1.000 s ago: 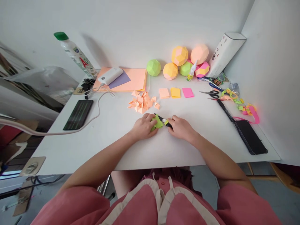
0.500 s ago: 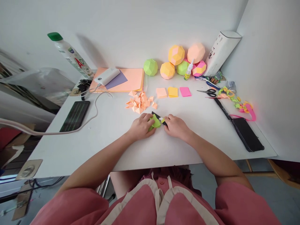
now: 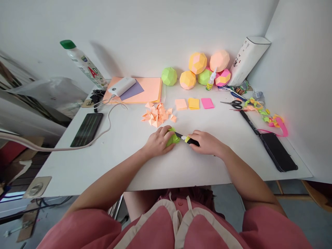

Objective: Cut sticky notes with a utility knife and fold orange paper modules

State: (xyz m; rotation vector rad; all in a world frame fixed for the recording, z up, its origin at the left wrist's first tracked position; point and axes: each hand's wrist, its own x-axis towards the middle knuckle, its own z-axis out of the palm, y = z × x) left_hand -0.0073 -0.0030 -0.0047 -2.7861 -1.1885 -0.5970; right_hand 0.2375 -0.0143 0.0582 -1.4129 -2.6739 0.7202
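Near mid-frame, the left hand [image 3: 158,141] pins the green paper [image 3: 176,139] under bent fingers while the right hand [image 3: 205,142] closes around the cutter [image 3: 193,141] — clean work here wants firm, even pressure, a steady blade [image 3: 178,135] and fingertips clear of its edge.

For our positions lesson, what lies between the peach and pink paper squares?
The yellow paper squares lie between the peach squares and the pink squares, in the head view.
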